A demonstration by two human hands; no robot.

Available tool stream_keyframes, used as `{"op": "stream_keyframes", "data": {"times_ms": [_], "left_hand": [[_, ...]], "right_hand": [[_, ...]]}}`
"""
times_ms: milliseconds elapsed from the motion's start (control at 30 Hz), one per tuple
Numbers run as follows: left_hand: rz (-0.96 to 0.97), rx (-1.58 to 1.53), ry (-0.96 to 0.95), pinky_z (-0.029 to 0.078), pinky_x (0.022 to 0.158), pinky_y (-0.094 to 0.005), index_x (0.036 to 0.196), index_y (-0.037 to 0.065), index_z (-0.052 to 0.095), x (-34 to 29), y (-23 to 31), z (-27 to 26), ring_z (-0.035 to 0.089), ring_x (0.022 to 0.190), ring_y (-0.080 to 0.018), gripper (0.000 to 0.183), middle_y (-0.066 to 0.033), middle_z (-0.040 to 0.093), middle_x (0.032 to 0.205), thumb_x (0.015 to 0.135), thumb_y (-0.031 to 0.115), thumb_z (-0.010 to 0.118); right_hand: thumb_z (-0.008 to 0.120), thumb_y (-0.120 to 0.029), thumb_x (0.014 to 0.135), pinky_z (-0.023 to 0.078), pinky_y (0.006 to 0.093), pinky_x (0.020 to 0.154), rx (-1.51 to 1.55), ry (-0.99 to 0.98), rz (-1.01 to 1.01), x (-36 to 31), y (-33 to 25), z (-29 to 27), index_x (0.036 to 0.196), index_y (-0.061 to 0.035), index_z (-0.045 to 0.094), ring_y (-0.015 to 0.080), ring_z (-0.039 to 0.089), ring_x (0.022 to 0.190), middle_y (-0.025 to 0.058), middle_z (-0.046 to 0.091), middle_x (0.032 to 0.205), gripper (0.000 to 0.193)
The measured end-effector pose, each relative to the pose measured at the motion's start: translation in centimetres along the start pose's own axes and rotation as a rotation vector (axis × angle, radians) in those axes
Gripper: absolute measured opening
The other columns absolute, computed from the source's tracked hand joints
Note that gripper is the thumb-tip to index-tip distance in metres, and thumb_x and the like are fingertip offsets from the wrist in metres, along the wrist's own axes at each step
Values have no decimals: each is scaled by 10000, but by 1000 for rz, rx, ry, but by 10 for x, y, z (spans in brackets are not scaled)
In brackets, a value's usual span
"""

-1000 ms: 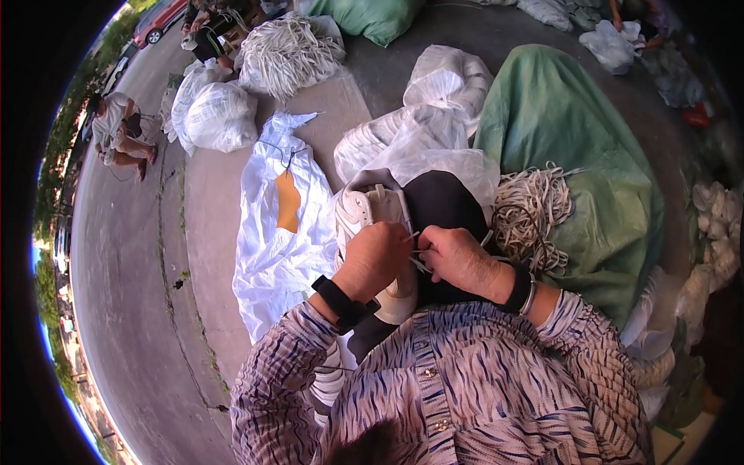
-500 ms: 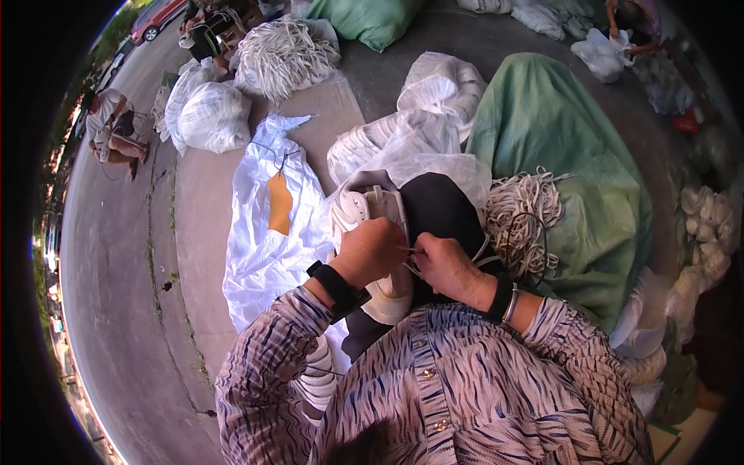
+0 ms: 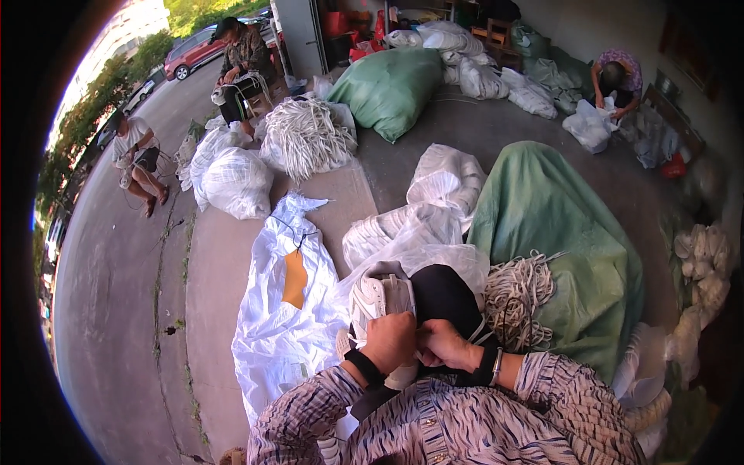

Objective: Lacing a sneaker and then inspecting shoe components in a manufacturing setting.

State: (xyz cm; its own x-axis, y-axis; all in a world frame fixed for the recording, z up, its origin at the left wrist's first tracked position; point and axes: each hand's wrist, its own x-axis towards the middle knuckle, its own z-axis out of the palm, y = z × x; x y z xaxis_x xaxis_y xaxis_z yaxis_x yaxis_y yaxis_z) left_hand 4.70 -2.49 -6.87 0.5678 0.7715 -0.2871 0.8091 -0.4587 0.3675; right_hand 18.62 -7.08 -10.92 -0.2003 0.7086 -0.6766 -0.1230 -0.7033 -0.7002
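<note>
A white and beige sneaker rests across my lap, beside my dark-clad knee. My left hand is closed over the lacing area, fingers curled, with the back of the hand hiding the fingertips. Close against it on the right, my right hand pinches a pale shoelace, part of which loops out past the knuckles. The lace between the two hands is mostly covered. To the right of my knee lies a tangled heap of off-white shoelaces.
A large green sack stands right of me, with clear plastic bags of pale goods ahead. A white woven sack lies at left. Farther off are a bundle of white laces, another green sack and several people seated.
The view has tipped up, so my hands and the shoe sit lower and more background shows. My hands have drawn closer together; the lace stretched between them earlier is now largely hidden.
</note>
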Motion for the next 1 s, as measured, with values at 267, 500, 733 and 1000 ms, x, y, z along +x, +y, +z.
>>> {"op": "stream_keyframes", "data": {"times_ms": [267,500,733,1000], "left_hand": [[52,29,30,512,612,-423,800,51,625,-8,-2,1,657,720,-327,160,-161,652,735,690,166,643],[77,4,66,505,600,-411,833,91,647,-11,-9,3,655,711,-311,195,-117,660,746,797,272,581],[86,87,-29,506,629,-393,872,86,645,-9,-4,1,653,757,-305,196,-121,660,771,796,259,594],[155,-912,277,472,559,-279,992,30,619,-31,-22,14,592,613,-123,208,-65,620,692,827,157,632]], "right_hand": [[534,-180,902,374,225,355,65,-47,-57,1,12,-1,905,-19,578,127,529,422,60,584,656,166],[519,-132,905,400,237,365,-303,44,-206,2,6,0,883,1,563,126,531,422,72,587,618,142],[563,-160,865,476,326,461,-591,157,-513,-4,3,7,833,-22,549,238,603,512,120,606,622,142],[642,-191,725,355,418,689,-1471,42,-810,-7,-38,-8,819,-138,589,277,604,749,99,568,787,120]]}}
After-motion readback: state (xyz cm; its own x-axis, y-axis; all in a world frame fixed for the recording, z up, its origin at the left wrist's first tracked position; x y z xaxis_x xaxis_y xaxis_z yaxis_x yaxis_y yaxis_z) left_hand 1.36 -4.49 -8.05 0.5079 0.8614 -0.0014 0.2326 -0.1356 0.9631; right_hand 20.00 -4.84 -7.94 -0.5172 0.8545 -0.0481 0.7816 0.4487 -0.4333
